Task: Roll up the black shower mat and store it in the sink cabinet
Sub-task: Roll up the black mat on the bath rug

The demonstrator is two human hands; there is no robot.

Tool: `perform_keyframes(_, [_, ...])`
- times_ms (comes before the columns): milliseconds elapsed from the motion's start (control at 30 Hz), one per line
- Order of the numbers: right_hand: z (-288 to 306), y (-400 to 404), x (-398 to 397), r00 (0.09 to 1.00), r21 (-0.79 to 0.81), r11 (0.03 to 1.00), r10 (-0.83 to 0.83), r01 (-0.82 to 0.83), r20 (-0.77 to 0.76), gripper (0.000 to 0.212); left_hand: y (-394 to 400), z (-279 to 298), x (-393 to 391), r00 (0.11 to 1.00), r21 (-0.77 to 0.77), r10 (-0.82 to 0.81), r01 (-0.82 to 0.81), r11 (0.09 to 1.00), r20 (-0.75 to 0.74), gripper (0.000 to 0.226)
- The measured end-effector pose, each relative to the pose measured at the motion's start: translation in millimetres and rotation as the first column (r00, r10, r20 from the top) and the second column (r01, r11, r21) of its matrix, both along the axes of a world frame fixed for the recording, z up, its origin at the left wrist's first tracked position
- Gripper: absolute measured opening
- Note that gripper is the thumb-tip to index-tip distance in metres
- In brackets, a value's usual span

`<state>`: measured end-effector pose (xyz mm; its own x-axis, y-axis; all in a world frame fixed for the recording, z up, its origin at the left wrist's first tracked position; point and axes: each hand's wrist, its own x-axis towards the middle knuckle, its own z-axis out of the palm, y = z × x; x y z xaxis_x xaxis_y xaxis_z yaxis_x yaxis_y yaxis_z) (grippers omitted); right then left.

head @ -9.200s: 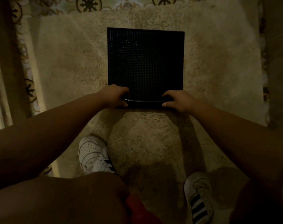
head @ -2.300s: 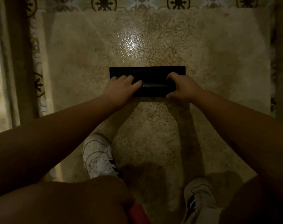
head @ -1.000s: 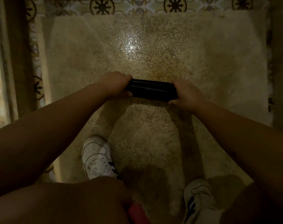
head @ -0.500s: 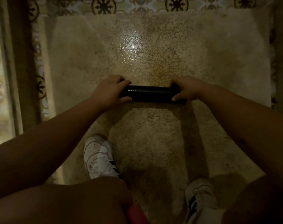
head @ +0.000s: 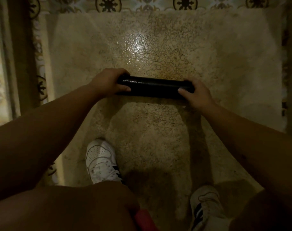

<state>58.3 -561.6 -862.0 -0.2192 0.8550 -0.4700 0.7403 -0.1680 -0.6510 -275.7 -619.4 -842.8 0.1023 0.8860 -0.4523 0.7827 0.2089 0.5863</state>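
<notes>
Black shower mat [head: 154, 88]: fully rolled into a tube, lying crosswise over the beige speckled floor [head: 208, 52]. Left hand [head: 108, 82] grip closed on its left end; right hand [head: 197, 94] grip closed on its right end. No legible writing; white shoe [head: 100, 160] shows black stripes.

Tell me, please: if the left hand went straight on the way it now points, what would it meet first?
The left hand already grips the rolled black mat. Beyond that, it would probably meet only the speckled floor, then the patterned tiles; depth is unclear.
</notes>
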Motion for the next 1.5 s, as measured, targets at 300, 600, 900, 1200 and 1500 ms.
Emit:
perform_keyframes(300, [-5,15,15,0.941,0.055,0.952,0.287,-0.301,0.177,0.079,-13,-19,-2,0.992,0.101,0.126,-0.128,0.987,0.02,0.073])
perform_keyframes(600, [2,28,14,0.997,-0.123,0.99,0.072,-0.07,0.018,0.068,-12,-22,-20,0.999,0.062,0.034,-0.032,0.998,-0.032,0.07])
perform_keyframes(900, [13,29,-23,0.906,-0.381,0.919,-0.242,0.099,-0.348,0.045,-58,-15,-56,0.728,-0.221,0.527,-0.481,0.848,0.438,0.065])
perform_keyframes(1200, [36,41,-44,0.945,-0.329,0.941,-0.035,-0.079,-0.326,0.096,-58,-12,-68,0.484,-0.382,0.672,-0.569,0.728,0.561,0.058])
perform_keyframes(1500, [49,41,-63,0.937,-0.236,0.964,0.03,-0.118,-0.347,0.084,-56,0,-73,0.357,-0.429,0.721,-0.618,0.659,0.594,0.057])
